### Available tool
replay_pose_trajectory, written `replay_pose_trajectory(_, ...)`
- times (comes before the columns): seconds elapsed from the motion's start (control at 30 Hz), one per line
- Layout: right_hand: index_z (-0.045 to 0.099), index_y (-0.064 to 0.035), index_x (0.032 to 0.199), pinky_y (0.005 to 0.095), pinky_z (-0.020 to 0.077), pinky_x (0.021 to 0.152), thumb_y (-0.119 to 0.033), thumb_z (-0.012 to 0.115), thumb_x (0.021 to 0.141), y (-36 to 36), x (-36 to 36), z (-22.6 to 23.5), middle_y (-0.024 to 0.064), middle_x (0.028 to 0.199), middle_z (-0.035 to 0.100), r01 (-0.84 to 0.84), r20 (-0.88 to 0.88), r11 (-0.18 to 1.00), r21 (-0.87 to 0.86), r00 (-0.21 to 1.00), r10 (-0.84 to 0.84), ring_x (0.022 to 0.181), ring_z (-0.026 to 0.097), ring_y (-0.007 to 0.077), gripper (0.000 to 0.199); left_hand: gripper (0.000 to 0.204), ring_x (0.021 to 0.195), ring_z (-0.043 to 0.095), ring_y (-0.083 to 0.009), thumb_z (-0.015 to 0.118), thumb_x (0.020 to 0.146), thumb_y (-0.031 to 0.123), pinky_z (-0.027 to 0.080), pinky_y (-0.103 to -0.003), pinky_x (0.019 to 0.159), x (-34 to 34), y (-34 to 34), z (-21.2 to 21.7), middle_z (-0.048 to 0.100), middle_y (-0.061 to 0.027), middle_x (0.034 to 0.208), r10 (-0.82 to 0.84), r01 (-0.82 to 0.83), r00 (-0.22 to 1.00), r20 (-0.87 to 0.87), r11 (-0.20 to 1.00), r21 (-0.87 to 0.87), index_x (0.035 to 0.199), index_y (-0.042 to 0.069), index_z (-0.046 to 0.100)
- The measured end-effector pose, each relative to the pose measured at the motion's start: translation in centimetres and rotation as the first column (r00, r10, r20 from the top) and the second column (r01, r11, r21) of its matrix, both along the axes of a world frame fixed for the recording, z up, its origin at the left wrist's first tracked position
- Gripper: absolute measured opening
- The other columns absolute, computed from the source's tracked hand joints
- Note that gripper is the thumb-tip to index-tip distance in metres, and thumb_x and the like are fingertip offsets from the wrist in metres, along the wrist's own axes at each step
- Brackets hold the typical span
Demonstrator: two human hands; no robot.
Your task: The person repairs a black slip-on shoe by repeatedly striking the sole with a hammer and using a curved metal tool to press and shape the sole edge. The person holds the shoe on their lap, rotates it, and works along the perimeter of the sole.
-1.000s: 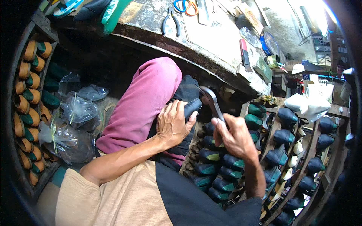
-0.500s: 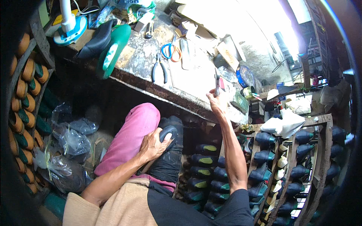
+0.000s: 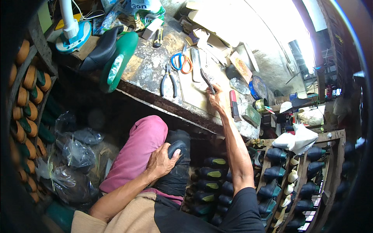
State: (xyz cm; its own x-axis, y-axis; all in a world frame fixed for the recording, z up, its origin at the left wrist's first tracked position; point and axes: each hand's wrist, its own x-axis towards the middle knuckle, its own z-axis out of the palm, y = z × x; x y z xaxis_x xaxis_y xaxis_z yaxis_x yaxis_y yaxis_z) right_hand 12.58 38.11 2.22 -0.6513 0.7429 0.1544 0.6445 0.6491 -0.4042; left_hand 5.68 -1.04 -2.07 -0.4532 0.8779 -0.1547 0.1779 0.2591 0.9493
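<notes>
My left hand [image 3: 162,160] is closed around a rounded black shoe [image 3: 177,148], its thumb lying over the top. The shoe rests on the dark cloth on my lap, and my palm hides part of it. Over the bench, my right hand [image 3: 218,98] grips a slender dark metal hand tool [image 3: 207,80] that points away to the far left; its exact kind is unclear. Beside this hand lies a red and dark bar-shaped thing [image 3: 234,104]. To its left are a flat metal blade [image 3: 196,65], scissors [image 3: 182,64] with blue and orange handles, and black-handled pliers [image 3: 168,82].
The worn bench [image 3: 149,91] crosses in front of me. A green shoe form [image 3: 121,58] and a black shoe [image 3: 100,52] overhang its left edge. Racks of shoes flank me, with a wooden frame [image 3: 330,182] at right. Plastic bags [image 3: 77,151] lie low at left.
My right hand has shifted left across the bench with the dark tool, away from the red bar-shaped thing. My left hand keeps its hold on the shoe. The view has moved slightly.
</notes>
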Motion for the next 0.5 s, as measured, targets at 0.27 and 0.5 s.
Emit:
replay_pose_trajectory(0.27,0.076,-0.0015,0.108,0.0447,0.0535,0.075,-0.022,0.077,0.093,-0.8,1.0,0.4,0.0165,0.083,0.069,0.125,0.140,0.989,0.073,0.981,-0.134,0.076,0.068,0.0290,0.025,0.049,0.101,0.074,-0.0530,0.072,0.107,0.044,0.059,-0.060,0.087,0.4,0.2,0.4,0.075,-0.0302,0.108,-0.012,0.011,0.999,-0.031,0.999,-0.050,0.119,-0.003,0.064)
replay_pose_trajectory(0.5,0.075,0.0029,0.113,0.0383,0.0510,0.066,-0.022,0.070,0.107,-9.8,4.2,2.9,0.0125,0.075,0.066,0.145,0.026,0.988,-0.052,0.989,-0.144,0.069,0.063,0.0186,0.026,0.047,0.093,0.075,-0.0513,0.072,0.108,0.042,0.060,-0.058,0.081,0.8,-0.2,0.1,0.075,-0.0295,0.105,-0.005,0.004,0.999,-0.040,1.000,-0.026,0.121,-0.002,0.065)
